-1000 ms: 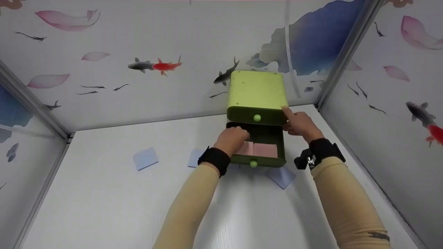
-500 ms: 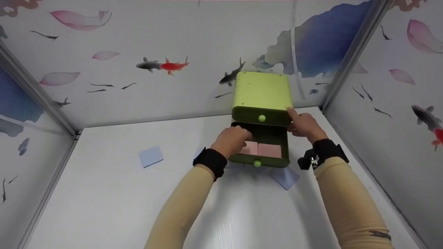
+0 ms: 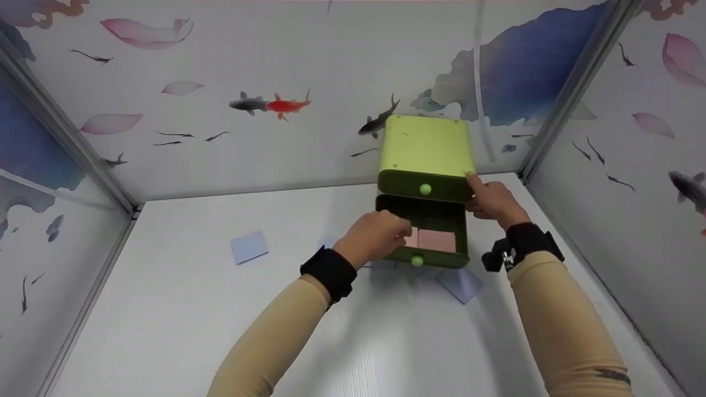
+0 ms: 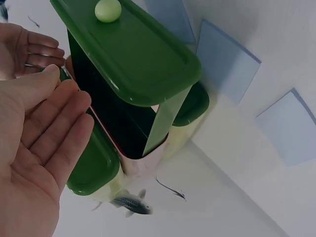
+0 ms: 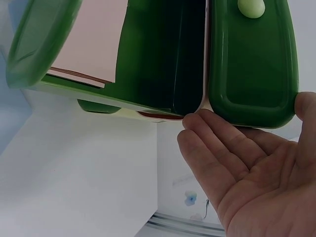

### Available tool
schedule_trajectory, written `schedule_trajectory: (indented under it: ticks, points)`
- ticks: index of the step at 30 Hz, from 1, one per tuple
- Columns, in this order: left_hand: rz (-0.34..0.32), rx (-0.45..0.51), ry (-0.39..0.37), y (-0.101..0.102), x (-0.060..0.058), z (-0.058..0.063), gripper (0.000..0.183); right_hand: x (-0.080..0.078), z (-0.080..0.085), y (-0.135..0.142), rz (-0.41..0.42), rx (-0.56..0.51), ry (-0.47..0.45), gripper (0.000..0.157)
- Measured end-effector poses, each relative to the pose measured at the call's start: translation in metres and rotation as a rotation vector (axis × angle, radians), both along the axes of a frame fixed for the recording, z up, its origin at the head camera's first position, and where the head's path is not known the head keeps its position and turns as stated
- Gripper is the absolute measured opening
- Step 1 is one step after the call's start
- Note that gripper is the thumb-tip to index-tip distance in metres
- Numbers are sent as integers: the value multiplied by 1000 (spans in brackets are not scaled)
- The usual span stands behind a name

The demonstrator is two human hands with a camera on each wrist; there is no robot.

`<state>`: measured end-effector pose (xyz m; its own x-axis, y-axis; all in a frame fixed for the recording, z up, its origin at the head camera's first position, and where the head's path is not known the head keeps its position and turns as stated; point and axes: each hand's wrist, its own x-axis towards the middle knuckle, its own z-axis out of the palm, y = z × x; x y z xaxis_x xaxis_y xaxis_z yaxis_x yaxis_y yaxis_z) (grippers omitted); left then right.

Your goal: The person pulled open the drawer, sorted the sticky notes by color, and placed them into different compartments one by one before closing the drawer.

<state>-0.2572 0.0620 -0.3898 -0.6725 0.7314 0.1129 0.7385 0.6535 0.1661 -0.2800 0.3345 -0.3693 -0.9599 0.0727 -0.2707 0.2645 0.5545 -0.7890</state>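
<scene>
A light-green drawer box [image 3: 427,144] stands at the back of the table. Its top drawer [image 3: 402,182] is closed, and the dark-green drawer [image 3: 460,259] below is pulled out. Two pink sticky-note pads [image 3: 437,241] lie side by side inside. My left hand [image 3: 375,234] hovers over that drawer's left side, fingers loosely bent; nothing shows in it in the left wrist view. My right hand [image 3: 493,201] holds the box's right front corner, thumb on the top edge and fingers against the side. A further closed drawer [image 5: 98,106] sits underneath.
Several blue sticky-note pads lie on the white table [image 3: 182,309]: one pad [image 3: 249,246] well to the left, another pad [image 3: 462,285] before the box's right side, others partly hidden by my left hand and the drawer. Printed wall panels [image 3: 298,44] stand behind and at both sides.
My left hand has drawn back from deeper in the drawer toward its front left, and its fingers have lifted. The right hand keeps its hold; the whole view has shifted slightly.
</scene>
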Motion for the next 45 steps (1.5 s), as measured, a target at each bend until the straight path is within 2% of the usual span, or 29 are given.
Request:
schedule_trajectory:
  ticks: [7, 12, 16, 20, 24, 27, 30, 37, 45]
  points:
    - [-102, 41, -11, -3, 14, -11, 9, -1, -1, 3, -3, 10, -1, 91]
    - [-122, 58, -58, -5, 23, -30, 10, -1, 0, 4, 4, 11, -3, 92]
    - [-65, 61, -129, -3, 27, -51, 16, -1, -1, 3, -1, 9, -6, 92]
    - [59, 94, -233, 1, 31, -70, 21, -1, -1, 2, 4, -1, -16, 92]
    - [200, 213, -375, 9, 32, -81, 31, -1, 0, 1, 1, -8, -13, 92]
    - [274, 318, -455, 16, 32, -86, 33, 0, 1, 2, 4, -9, -4, 90]
    - [314, 400, -500, 21, 32, -90, 33, 0, 1, 1, 8, -8, 5, 87]
    - [342, 581, -610, 30, 32, -98, 38, 0, 0, 0, 0, 1, 6, 89]
    - [386, 668, -622, 38, 34, -104, 43, 0, 0, 1, -4, 0, 4, 87]
